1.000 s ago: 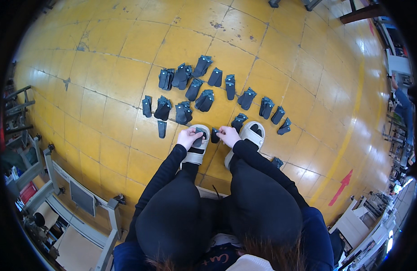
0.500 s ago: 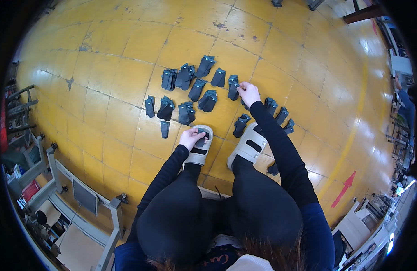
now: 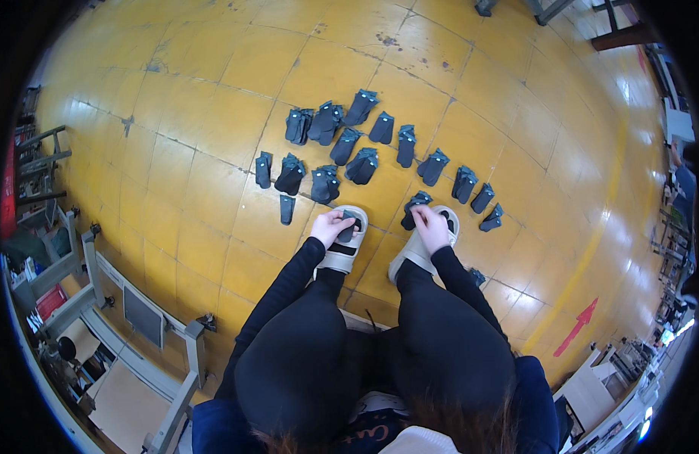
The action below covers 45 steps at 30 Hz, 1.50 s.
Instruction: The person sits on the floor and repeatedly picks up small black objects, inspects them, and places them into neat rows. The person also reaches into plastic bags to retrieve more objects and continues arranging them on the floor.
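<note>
My left hand is closed on a small dark fabric piece, held over my left sandal. My right hand reaches down beside my right sandal, its fingertips pinched at the edge of a pile of dark fabric pieces. Similar piles with teal ends and small pale tags lie on the floor ahead, among them a far pile, a middle pile and a right-hand pile. One narrow piece lies alone nearer to me.
Yellow tiled floor spreads around the piles. A grey metal frame with wheels stands at my left. To the right, a red arrow is marked on the floor near work tables. Metal legs stand at the far edge.
My right hand has come back from a far pile to the pile beside my right sandal. My left hand still holds its piece. The whole view has shifted slightly.
</note>
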Available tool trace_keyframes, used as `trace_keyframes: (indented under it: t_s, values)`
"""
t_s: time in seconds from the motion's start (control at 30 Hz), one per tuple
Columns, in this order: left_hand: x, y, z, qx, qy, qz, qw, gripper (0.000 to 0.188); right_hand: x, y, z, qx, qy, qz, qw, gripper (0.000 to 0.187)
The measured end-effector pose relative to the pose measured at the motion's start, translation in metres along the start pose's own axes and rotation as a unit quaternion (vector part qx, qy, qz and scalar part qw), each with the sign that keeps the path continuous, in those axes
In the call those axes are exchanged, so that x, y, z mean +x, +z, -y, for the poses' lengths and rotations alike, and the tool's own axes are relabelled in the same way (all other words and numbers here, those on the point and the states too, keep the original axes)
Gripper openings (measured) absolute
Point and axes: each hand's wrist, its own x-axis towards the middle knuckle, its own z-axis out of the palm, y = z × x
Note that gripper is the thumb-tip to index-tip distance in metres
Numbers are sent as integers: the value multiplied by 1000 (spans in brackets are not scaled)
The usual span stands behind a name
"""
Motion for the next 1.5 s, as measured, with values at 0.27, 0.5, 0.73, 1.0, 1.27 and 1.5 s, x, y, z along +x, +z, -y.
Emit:
trace_keyframes:
  t_s: [0.27, 0.5, 0.73, 1.0, 1.27, 1.5]
  values:
    - [0, -5, 3, -27, 11, 3, 1000, 16, -21, -3, 5, -85, -82, -4, 993, 5]
    - [4, -8, 7, -41, 22, 7, 999, 16, -20, -1, 4, -96, -87, -5, 992, 4]
    - [5, -6, 8, -64, 27, 14, 997, 15, -19, -2, 0, -95, -94, -7, 991, 5]
    - [1, -2, 1, -68, 14, 20, 997, 16, -20, -3, 0, -97, -106, -19, 989, 4]
    - [4, -6, 7, -77, 19, 19, 997, 16, -19, -3, 3, -89, -87, -5, 992, 4]
    - [7, -5, 8, -79, 13, 23, 997, 15, -20, -4, 3, -89, -96, -17, 991, 4]
